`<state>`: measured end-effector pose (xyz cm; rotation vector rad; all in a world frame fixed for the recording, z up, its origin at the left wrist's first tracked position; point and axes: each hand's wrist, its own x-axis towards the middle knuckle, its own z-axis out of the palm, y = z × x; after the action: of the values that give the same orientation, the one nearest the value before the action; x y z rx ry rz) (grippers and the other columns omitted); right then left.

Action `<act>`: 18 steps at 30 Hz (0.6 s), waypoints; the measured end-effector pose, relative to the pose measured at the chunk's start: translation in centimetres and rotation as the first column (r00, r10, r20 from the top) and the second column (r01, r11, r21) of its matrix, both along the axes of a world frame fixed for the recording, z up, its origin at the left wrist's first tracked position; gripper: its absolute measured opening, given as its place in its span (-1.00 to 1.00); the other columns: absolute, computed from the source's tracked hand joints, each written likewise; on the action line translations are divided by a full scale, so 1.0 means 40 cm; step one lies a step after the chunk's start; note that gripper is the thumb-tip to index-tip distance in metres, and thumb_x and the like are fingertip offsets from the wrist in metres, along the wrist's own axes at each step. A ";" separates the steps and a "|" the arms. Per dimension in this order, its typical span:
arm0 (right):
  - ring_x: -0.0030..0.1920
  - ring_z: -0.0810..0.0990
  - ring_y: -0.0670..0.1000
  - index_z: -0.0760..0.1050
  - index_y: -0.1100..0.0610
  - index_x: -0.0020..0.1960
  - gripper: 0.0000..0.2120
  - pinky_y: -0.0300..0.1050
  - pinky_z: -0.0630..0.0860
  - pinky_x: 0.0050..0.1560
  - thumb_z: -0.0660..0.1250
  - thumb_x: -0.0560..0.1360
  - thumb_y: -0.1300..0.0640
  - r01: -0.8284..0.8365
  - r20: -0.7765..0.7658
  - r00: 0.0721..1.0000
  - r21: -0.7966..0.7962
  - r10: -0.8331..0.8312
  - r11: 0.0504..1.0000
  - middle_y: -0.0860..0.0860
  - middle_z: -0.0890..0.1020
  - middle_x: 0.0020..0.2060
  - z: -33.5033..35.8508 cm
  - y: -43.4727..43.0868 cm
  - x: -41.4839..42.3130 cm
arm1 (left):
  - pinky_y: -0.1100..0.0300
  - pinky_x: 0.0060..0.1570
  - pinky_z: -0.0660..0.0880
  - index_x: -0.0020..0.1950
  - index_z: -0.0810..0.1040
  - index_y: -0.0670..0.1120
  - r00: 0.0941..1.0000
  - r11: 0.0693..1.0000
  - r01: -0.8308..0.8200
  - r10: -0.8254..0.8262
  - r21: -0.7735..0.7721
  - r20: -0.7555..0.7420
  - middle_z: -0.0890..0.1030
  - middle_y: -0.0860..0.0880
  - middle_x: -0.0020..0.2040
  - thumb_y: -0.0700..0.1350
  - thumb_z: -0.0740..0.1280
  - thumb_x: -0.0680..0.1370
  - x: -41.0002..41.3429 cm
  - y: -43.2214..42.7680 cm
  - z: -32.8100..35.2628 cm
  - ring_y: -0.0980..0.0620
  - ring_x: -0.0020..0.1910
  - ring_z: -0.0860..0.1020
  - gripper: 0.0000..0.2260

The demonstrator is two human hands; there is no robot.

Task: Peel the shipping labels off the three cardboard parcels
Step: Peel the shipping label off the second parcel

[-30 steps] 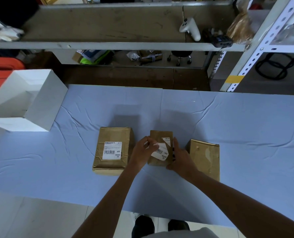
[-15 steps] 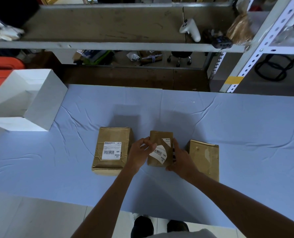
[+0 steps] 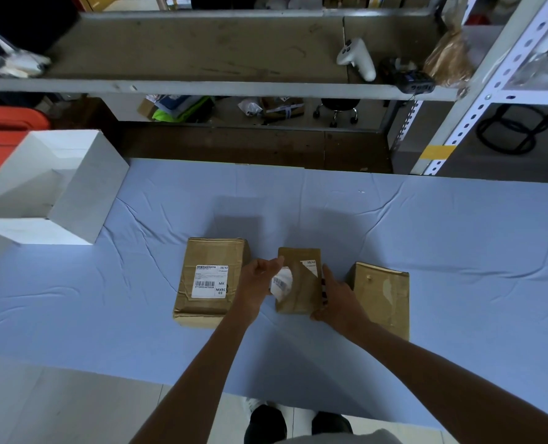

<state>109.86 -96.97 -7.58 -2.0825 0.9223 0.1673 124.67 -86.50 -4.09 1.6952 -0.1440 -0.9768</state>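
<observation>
Three cardboard parcels stand in a row on the blue tablecloth. The left parcel (image 3: 210, 280) carries a whole white label (image 3: 210, 281). On the middle parcel (image 3: 301, 294) a white label (image 3: 283, 282) is half peeled; my left hand (image 3: 258, 285) pinches its loose lower-left part, while a corner still sticks at the parcel's upper right. My right hand (image 3: 338, 299) presses against the middle parcel's right side with straight fingers. The right parcel (image 3: 381, 296) shows a bare top with a torn patch.
A white open box (image 3: 74, 193) lies on its side at the table's left end, a red bin (image 3: 7, 129) behind it. Behind the table (image 3: 458, 251) runs a metal shelf (image 3: 218, 86) with a white controller (image 3: 357, 57). My shoes show below the near edge.
My left hand has pulled the middle parcel's label further off toward the left, baring more cardboard. My right hand has stayed against the parcel's side.
</observation>
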 end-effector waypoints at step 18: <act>0.08 0.60 0.13 0.37 0.11 0.21 -0.60 0.08 0.61 0.01 0.37 0.41 0.08 0.113 -0.025 0.993 0.032 -0.112 0.993 0.09 0.60 0.06 0.000 0.026 0.015 | 0.27 -0.08 0.46 0.06 0.46 -0.19 0.994 0.999 -0.033 0.037 -0.042 0.106 0.58 -0.18 0.06 -0.09 0.33 0.54 -0.001 -0.013 -0.008 -0.10 0.11 0.56 -0.80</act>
<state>110.45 -95.92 -7.60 -1.9959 1.0417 0.1471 124.63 -87.01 -4.42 1.7081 -0.2019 -0.8527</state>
